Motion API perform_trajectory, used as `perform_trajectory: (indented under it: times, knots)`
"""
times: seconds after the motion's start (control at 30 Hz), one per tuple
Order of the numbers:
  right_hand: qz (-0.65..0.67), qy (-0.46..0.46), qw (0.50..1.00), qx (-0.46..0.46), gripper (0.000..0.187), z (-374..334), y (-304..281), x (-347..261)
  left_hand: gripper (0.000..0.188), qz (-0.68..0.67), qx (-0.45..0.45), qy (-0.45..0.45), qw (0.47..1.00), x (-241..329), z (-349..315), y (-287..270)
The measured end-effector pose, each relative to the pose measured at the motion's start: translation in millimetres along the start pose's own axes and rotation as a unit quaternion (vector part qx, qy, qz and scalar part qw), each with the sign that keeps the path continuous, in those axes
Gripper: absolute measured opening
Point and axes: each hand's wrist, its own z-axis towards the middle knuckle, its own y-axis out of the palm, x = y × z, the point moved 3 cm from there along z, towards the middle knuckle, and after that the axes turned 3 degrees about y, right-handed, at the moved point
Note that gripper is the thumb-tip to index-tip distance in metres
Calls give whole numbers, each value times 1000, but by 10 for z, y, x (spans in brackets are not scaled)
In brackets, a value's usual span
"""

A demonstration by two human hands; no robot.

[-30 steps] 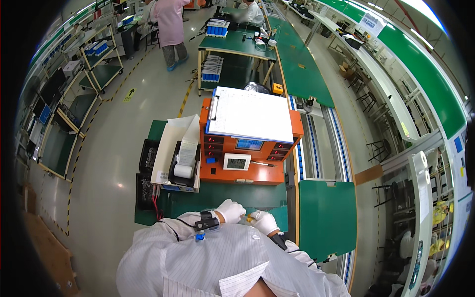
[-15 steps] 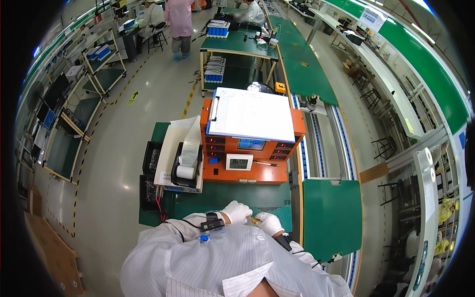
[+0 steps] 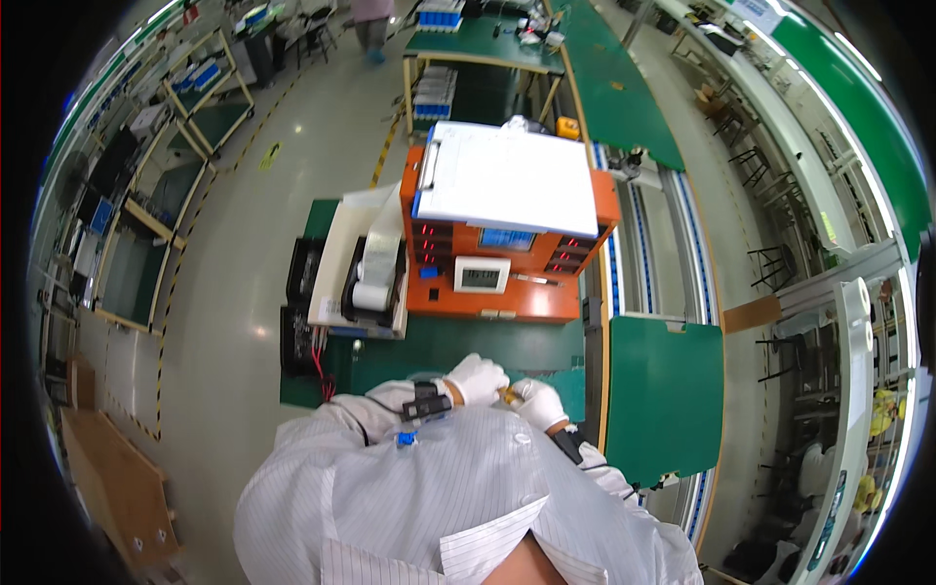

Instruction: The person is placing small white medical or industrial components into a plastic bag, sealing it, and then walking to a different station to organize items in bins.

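My left hand (image 3: pixel 477 380), in a white glove, is closed with the fingers curled inward over the near part of the green work surface (image 3: pixel 390 363). Close on its right, my right hand (image 3: pixel 538 402), gloved in white too, has its fingers bent and pressed together. A small yellowish spot (image 3: pixel 508 395) shows between the two sets of fingertips, too small to name. Whatever the fingers pinch is hidden. Beyond the hands stands an orange tester box (image 3: pixel 492 304) bearing a small white display (image 3: pixel 482 275) and a pen (image 3: pixel 539 280).
A clipboard (image 3: pixel 512 180) with paper leans on top of the orange box. On its left are a white paper-roll carton (image 3: pixel 329 283), black trays (image 3: pixel 295 341) and red leads (image 3: pixel 323 369). A roller conveyor with a green board (image 3: pixel 666 400) runs along the right.
My view has tilted down, so the bench and box appear higher in the picture. Both hands stay close together, fingers still bent.
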Motion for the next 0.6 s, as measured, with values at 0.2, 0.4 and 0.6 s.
perform_trajectory:
  times: [0.2,0.4,0.6]
  knots:
    - [40,-9,999,-3,8,4,75,65,13,2,20,-1,1000,-15,4,21]
    - [39,-12,999,1,9,-13,190,167,14,-19,19,-27,999,-21,-37,69]
    - [32,-1,999,25,12,-16,104,76,10,-31,54,-63,996,-79,-147,-7]
